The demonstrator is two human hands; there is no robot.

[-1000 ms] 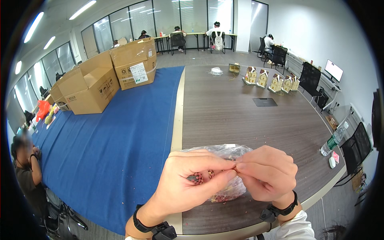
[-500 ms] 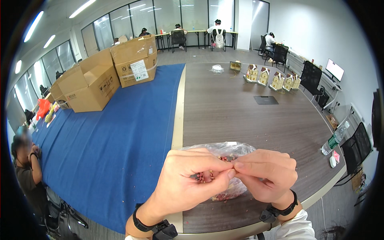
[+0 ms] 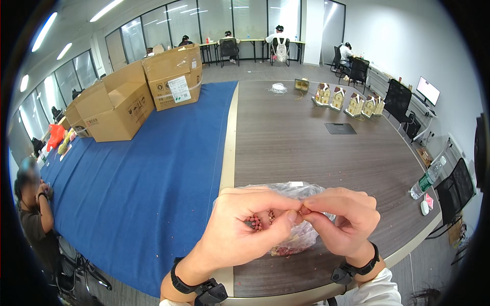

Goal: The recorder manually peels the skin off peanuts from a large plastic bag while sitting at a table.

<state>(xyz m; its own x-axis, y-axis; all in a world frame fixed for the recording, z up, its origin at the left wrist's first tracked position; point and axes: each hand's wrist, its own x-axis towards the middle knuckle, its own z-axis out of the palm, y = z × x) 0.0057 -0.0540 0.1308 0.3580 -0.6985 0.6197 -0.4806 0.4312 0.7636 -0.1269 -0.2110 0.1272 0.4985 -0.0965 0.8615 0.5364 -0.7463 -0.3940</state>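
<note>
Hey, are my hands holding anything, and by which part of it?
A small reddish piece, in the fingertips of the right hand; too small to tell which part. Whether the left hand grips it too is unclear.

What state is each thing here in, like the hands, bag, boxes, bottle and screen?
Left hand: fingers pinched
Right hand: fingers pinched, meeting the left's
Reddish bit: between both hands' fingers
Bag: crumpled, mouth unclear
Middle box: top open
Right box: top unclear
Bottle: standing
Houses: upright
Screen: lit
Ceiling light: on
</note>
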